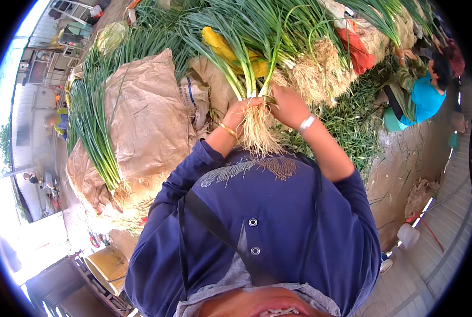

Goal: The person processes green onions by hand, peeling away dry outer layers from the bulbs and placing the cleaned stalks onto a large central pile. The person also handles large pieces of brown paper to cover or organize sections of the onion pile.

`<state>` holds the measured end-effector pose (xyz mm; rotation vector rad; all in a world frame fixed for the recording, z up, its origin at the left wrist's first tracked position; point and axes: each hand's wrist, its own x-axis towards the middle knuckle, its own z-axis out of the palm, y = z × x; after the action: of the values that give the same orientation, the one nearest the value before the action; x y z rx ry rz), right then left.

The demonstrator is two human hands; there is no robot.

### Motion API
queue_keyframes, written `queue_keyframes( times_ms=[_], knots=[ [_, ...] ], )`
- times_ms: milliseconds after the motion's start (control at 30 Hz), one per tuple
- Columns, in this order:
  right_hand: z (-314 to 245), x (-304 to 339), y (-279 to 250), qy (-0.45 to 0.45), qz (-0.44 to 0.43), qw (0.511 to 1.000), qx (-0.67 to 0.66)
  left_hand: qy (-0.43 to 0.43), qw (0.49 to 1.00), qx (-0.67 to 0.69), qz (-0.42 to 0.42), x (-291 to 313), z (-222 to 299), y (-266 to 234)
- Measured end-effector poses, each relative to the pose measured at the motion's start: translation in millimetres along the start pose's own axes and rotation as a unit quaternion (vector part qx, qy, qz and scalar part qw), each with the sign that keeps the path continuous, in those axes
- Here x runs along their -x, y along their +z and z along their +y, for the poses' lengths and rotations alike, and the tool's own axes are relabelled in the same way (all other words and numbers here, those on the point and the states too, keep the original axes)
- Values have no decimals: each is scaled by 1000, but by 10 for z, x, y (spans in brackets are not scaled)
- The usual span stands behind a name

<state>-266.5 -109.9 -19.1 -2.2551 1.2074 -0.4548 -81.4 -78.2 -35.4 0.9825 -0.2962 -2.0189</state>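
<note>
In front of my chest I hold a small bunch of green onions (259,132), with its pale roots hanging toward me and its green leaves pointing away. My left hand (239,114) wraps around the white stems just above the roots. On the other side, my right hand (290,108) is closed against the same stems, and a bit of brownish leaf shows by its fingers. Behind my hands lies a heap of green onions (320,74) with root ends facing me. A yellow cloth or bag (217,45) shows behind the held leaves.
At left, a brown sack (143,111) covers a mound, with a bundle of green onions (96,153) beside it. Leaf trimmings (352,132) cover the ground at right. A red bag (357,50) lies on the heap. Another person in blue (426,98) crouches at far right. A yellow bucket (106,268) stands lower left.
</note>
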Motion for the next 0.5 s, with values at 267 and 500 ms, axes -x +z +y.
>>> queue_keyframes(
  times_ms=[267,500],
  knots=[
    [181,122,-235,19,-201,872,-446,66,996,-22,55,67,-44,68],
    [-12,70,24,2,-154,726,-670,78,995,-21,66,34,24,53]
  ],
)
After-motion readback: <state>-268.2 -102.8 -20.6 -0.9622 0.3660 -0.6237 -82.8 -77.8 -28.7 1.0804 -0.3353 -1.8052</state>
